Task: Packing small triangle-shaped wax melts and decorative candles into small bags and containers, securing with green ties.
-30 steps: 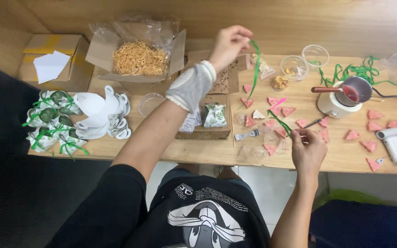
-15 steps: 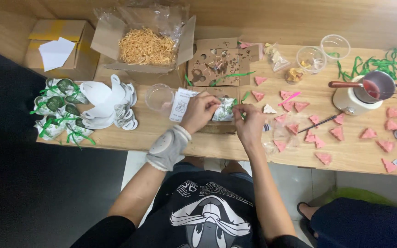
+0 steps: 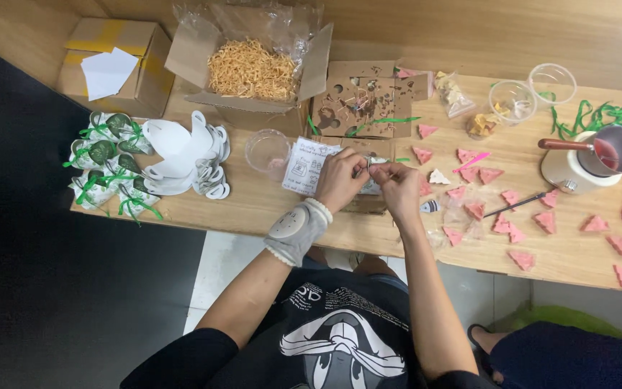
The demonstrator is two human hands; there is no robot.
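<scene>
I had both hands together near the middle of the counter [image 3: 268, 209], close to its near edge. My left hand [image 3: 340, 179], with a grey band on the wrist, was curled over a small pouch [image 3: 373, 184]; its fingers [image 3: 355, 164] were closed on the pouch's top. My right hand [image 3: 397, 180] met it from the right, fingers pinched shut on the same spot, so the two hands touched. The pouch was mostly hidden under them, and I could not tell how it was folded. It lay on a low cardboard tray, just right of a printed paper slip [image 3: 309, 166] that the left hand partly covered.

Just left of the slip stood a clear plastic cup [image 3: 267, 150]. Farther left sat a stack of white paper shapes [image 3: 185, 155], and beyond it a cluster of finished pouches tied with green ribbon [image 3: 106, 166] at the counter's left end. At the far side stood an open carton of straw-coloured shredded filler [image 3: 251, 68], with a closed cardboard box [image 3: 113, 65] to its left. A punched cardboard sheet [image 3: 360, 101] lay right of the carton. Pink triangular pieces [image 3: 487, 175] were scattered over the right half of the counter. A small melting pot [image 3: 599, 155] with red liquid stood far right, loose green ribbon [image 3: 602, 115] beyond it.
</scene>
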